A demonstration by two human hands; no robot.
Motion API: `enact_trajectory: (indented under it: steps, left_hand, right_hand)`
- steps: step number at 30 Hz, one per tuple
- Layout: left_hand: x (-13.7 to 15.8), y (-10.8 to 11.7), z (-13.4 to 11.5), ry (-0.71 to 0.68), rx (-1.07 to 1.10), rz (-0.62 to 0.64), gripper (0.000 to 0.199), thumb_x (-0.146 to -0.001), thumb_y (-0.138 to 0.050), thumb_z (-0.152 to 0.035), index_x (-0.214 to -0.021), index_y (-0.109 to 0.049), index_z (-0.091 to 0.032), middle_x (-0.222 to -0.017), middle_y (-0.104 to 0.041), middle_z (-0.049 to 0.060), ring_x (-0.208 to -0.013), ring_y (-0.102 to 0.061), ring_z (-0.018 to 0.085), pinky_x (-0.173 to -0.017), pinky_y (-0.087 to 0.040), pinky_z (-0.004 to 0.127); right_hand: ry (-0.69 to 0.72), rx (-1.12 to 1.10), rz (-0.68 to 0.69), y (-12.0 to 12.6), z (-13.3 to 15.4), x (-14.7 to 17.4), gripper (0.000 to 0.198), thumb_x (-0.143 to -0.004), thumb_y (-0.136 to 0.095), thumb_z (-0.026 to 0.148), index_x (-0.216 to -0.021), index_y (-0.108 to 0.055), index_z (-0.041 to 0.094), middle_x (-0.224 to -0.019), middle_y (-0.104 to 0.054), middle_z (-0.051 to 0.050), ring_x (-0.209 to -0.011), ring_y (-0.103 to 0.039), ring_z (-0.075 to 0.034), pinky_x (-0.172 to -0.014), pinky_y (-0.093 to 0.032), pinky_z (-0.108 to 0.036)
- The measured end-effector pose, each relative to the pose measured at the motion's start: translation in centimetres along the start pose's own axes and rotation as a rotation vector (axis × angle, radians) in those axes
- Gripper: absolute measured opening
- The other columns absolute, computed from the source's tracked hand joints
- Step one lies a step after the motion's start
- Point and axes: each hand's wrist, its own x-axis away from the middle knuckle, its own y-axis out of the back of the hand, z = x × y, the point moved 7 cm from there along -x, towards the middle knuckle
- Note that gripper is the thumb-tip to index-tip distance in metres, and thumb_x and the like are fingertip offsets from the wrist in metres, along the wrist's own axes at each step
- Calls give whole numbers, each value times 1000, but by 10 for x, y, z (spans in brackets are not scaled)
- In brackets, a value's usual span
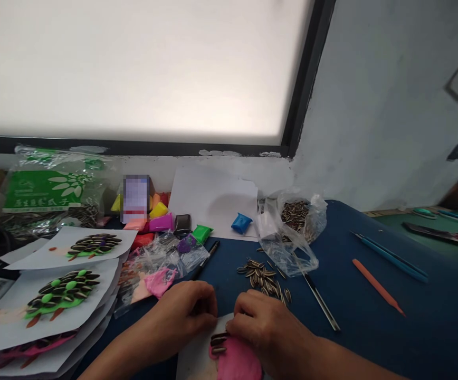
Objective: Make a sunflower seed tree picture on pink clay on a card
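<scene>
A white paper sheet [191,351] lies before me, bearing a pink clay shape [239,361]. Striped sunflower seeds [218,349] are set in the clay's upper left part. My right hand [264,322] rests over the clay's top edge, its thumb and fingers pinched together at the end of a dark seed [220,335]. At the paper's upper left edge is my left hand [185,311], with its fingers curled in and thumb against them; whatever they hold is hidden. Just beyond my right hand, loose sunflower seeds [263,277] are heaped on the dark blue table.
Finished seed-and-clay hedgehog pictures [65,293] are stacked at left. Behind lie coloured clay packets [161,222], a clear bag of seeds [296,216] and a blue packet [241,223]. A black pen [207,259], craft knife [320,301], orange tool [377,285] and blue tool [391,257] lie around.
</scene>
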Motion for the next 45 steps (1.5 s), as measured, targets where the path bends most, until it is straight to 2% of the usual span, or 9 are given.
enact_trajectory:
  steps: [12,22,27,31,38,45]
  left_hand:
    - [-2,-1,3,-2,7,7,6,-68,-55,-21,-70,-61,-20,-61,-50,-6,-59,-47,15,-50,-30,24]
    - [-2,-2,6,-9,25,0,6,-68,-56,-20,-70,-61,-20,-61,-50,-6,-59,-46,15,-50,-30,24]
    - [-3,-2,7,-6,36,2,7,-67,-56,-19,-71,-62,-20,-61,-50,-6,-59,-46,14,-50,-30,24]
    - [-2,-2,6,5,37,5,6,-68,-56,-20,-71,-61,-20,-61,-50,-6,-59,-46,14,-49,-29,24]
    - [-1,0,1,10,28,6,4,-69,-57,-22,-70,-60,-20,-61,-51,-5,-58,-47,15,-49,-29,24]
    - [-2,0,1,-2,6,-18,7,-69,-56,-23,-68,-61,-19,-60,-53,-4,-57,-48,15,-48,-28,25]
  right_hand:
    - [-17,-9,57,3,3,3,14,-84,-61,2,-81,-67,14,-83,-63,-6,-74,-54,-15,-62,-37,-25]
    - [40,57,-35,0,4,4,14,-83,-60,4,-78,-66,15,-78,-60,-5,-69,-50,-15,-56,-30,-26]
    - [35,56,-69,14,3,3,19,-80,-58,0,-86,-68,15,-83,-63,-6,-71,-53,-17,-56,-33,-27]
    - [-60,59,-85,28,-11,1,26,-82,-54,-6,-88,-70,14,-85,-65,-8,-76,-58,-18,-61,-40,-26]
    - [-278,140,-61,38,-47,-6,17,-90,-62,1,-86,-72,13,-85,-66,-6,-79,-63,-19,-68,-48,-27]
    - [-282,185,-33,37,-53,-24,14,-93,-65,7,-96,-76,15,-94,-67,-8,-90,-63,-20,-77,-49,-29]
